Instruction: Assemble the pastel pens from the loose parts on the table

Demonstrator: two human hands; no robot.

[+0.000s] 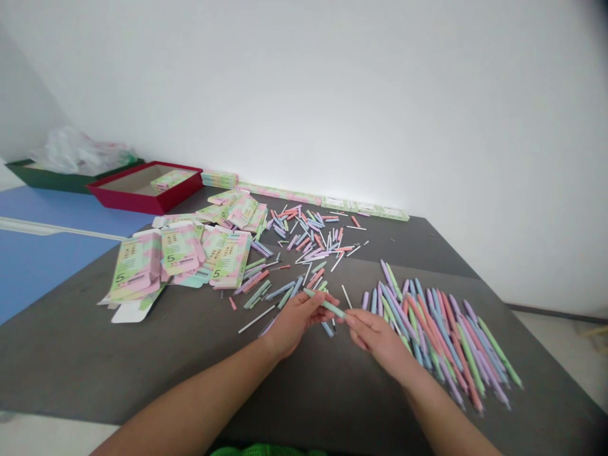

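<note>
My left hand (297, 323) and my right hand (375, 341) hold a pastel green pen (327, 305) across the gap between them, one end in each hand. Just right of my right hand lies a heap of assembled pastel pens (441, 335) in purple, pink, green and blue. Loose pen barrels and thin white sticks (304, 240) lie scattered ahead of my hands, and a single white stick (256, 319) lies beside my left hand. Further left sit flat printed cardboard boxes (180, 253) in pink and green, marked with a 5.
The pens and boxes lie on a dark grey table (142, 361). Behind its far left corner are a red box (142, 190) holding a printed card and a green tray (47, 177) with a plastic bag (78, 152). A row of boxes (323, 199) lines the wall.
</note>
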